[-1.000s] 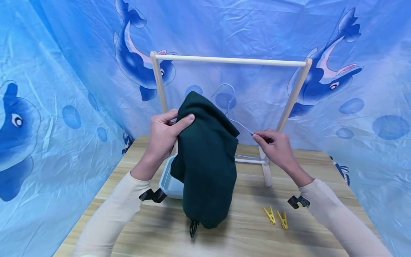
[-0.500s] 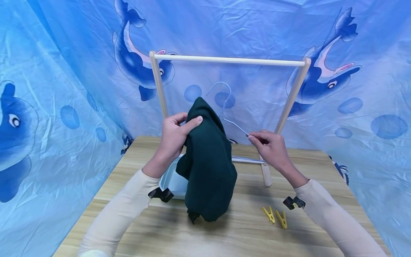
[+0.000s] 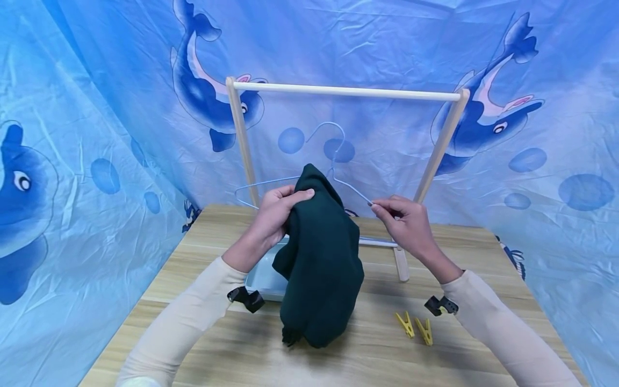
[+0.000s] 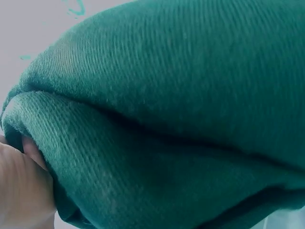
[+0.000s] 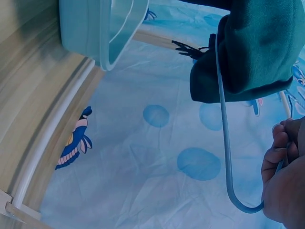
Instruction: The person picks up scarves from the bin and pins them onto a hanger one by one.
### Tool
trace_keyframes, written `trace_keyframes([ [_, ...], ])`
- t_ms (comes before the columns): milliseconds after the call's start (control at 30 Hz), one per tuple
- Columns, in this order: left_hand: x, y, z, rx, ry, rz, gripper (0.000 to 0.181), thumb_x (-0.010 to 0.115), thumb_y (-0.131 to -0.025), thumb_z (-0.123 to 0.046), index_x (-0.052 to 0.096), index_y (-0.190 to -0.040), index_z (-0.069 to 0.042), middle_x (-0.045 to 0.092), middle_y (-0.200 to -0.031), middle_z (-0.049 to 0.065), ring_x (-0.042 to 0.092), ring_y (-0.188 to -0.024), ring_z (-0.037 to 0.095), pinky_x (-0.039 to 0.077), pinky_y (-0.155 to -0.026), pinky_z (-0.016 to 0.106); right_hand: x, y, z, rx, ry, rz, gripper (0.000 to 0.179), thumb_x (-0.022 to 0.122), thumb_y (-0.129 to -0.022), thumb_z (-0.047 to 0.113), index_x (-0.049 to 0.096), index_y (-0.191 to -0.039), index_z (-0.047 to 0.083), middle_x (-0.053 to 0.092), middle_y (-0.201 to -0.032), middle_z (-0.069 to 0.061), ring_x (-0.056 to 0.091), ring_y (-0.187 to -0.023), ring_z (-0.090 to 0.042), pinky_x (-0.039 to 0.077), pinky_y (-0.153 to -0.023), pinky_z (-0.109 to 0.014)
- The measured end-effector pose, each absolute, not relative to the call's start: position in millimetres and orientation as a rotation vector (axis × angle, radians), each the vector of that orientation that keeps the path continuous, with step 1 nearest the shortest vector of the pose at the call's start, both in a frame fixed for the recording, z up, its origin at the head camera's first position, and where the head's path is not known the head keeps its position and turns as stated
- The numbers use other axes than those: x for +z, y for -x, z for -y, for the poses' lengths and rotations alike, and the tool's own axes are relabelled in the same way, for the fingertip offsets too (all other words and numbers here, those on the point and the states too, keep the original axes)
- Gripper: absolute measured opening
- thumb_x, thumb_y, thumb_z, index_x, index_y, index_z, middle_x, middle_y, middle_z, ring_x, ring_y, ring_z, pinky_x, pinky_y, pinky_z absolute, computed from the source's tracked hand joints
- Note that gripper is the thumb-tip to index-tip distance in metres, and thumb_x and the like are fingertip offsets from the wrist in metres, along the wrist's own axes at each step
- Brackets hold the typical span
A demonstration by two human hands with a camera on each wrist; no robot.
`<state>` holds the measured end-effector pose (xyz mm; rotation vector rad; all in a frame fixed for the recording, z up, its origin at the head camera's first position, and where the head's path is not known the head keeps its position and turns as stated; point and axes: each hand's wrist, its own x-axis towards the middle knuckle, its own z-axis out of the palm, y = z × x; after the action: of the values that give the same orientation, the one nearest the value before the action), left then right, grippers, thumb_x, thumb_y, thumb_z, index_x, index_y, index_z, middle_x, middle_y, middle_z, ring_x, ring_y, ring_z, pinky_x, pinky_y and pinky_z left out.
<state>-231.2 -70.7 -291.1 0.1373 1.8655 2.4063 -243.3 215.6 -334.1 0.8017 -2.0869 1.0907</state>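
Against a blue dolphin-print curtain (image 3: 387, 48), over the middle of the wooden table (image 3: 213, 344), the left hand (image 3: 274, 210) pinches a dark green cloth (image 3: 324, 269) hanging before a pale blue wire hanger (image 5: 226, 143), whose shoulder the right hand (image 3: 407, 219) grips, while two yellow clothespins (image 3: 409, 329) lie toward the table's near right corner

so the rack (image 3: 346, 91) stands toward the back of the table (image 3: 387, 360), with the curtain (image 3: 387, 43) right behind it; the hanger (image 3: 349, 186) is in front of the rack, and the cloth (image 3: 321, 269) is in front of that, between the two hands; left hand (image 3: 278, 212) is at the cloth's upper left, right hand (image 3: 406, 220) at the hanger's right end; the tub (image 3: 266, 274) sits on the table to the left, partly behind the cloth; two clothespins (image 3: 406, 324) lie side by side front right
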Motion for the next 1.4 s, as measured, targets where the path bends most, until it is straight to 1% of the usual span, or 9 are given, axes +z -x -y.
trace_keyframes([
  [133, -295, 233, 70, 2.371, -0.074, -1.815, 0.013, 0.074, -0.095, -0.02, 0.069, -0.09, -0.008, 0.063, -0.088, 0.006, 0.065, -0.069, 0.014, 0.057, -0.066, 0.027, -337, 245, -217, 1.099, -0.807, 2.073, 0.014, 0.075, -0.09, -0.004, 0.082, -0.099, 0.005, 0.065, -0.07, -0.001, 0.047, -0.059, -0.008, 0.038, -0.056, -0.015],
  [533, -311, 242, 69, 2.344, -0.061, -1.984, 0.019, 0.075, -0.094, -0.017, 0.067, -0.102, -0.002, 0.063, -0.094, 0.007, 0.065, -0.078, 0.015, 0.057, -0.07, 0.026, -339, 245, -213, 1.092, -0.919, 2.032, 0.017, 0.076, -0.086, -0.01, 0.081, -0.099, 0.0, 0.063, -0.069, 0.001, 0.044, -0.058, -0.006, 0.034, -0.053, -0.018],
  [800, -315, 255, 62, 2.506, 0.103, -1.767, 0.017, 0.074, -0.094, -0.013, 0.064, -0.103, -0.003, 0.064, -0.113, 0.011, 0.067, -0.082, 0.013, 0.058, -0.073, 0.026, -340, 242, -208, 1.132, -1.003, 2.061, 0.017, 0.074, -0.087, -0.011, 0.08, -0.099, -0.002, 0.06, -0.068, 0.002, 0.043, -0.059, -0.007, 0.033, -0.052, -0.02],
  [900, -311, 258, 60, 2.582, 0.157, -1.562, 0.039, 0.067, -0.098, -0.009, 0.055, -0.134, -0.002, 0.053, -0.141, 0.016, 0.067, -0.094, 0.012, 0.057, -0.073, 0.022, -339, 239, -207, 1.175, -1.006, 2.086, 0.017, 0.072, -0.088, -0.011, 0.08, -0.098, 0.0, 0.059, -0.069, 0.003, 0.044, -0.058, -0.008, 0.034, -0.052, -0.021],
  [933, -310, 260, 59, 2.601, 0.157, -1.499, 0.037, 0.064, -0.099, -0.007, 0.053, -0.134, -0.001, 0.051, -0.141, 0.015, 0.066, -0.093, 0.011, 0.057, -0.072, 0.02, -338, 238, -207, 1.186, -1.01, 2.093, 0.018, 0.072, -0.089, -0.011, 0.081, -0.098, 0.001, 0.06, -0.07, 0.003, 0.044, -0.058, -0.008, 0.034, -0.052, -0.022],
  [1033, -305, 267, 60, 2.636, 0.175, -1.406, 0.026, 0.062, -0.1, -0.005, 0.059, -0.124, 0.001, 0.059, -0.127, 0.012, 0.066, -0.086, 0.008, 0.056, -0.068, 0.018, -337, 234, -207, 1.22, -1.035, 2.108, 0.02, 0.07, -0.09, -0.011, 0.081, -0.099, 0.003, 0.061, -0.07, 0.003, 0.045, -0.058, -0.008, 0.035, -0.051, -0.022],
  [1100, -302, 273, 60, 2.626, 0.153, -1.484, 0.006, 0.063, -0.099, -0.006, 0.062, -0.094, -0.004, 0.064, -0.096, 0.004, 0.063, -0.068, 0.005, 0.055, -0.063, 0.018, -335, 233, -206, 1.228, -1.069, 2.102, 0.021, 0.07, -0.089, -0.013, 0.081, -0.099, 0.002, 0.061, -0.07, 0.003, 0.044, -0.057, -0.007, 0.035, -0.05, -0.022],
  [1167, -300, 279, 61, 2.588, 0.141, -1.628, 0.019, 0.069, -0.096, -0.008, 0.06, -0.079, -0.009, 0.061, -0.077, -0.001, 0.061, -0.06, 0.005, 0.054, -0.06, 0.018, -335, 231, -205, 1.223, -1.098, 2.096, 0.022, 0.07, -0.088, -0.014, 0.081, -0.099, 0.002, 0.06, -0.07, 0.004, 0.043, -0.057, -0.006, 0.034, -0.05, -0.022],
  [1400, -303, 293, 65, 2.379, 0.107, -2.055, 0.01, 0.08, -0.088, -0.015, 0.07, -0.086, -0.011, 0.061, -0.087, -0.002, 0.057, -0.079, 0.012, 0.05, -0.066, 0.022, -334, 229, -203, 1.207, -1.102, 2.097, 0.021, 0.071, -0.087, -0.013, 0.081, -0.097, 0.002, 0.062, -0.07, 0.001, 0.042, -0.057, -0.006, 0.033, -0.048, -0.025],
])
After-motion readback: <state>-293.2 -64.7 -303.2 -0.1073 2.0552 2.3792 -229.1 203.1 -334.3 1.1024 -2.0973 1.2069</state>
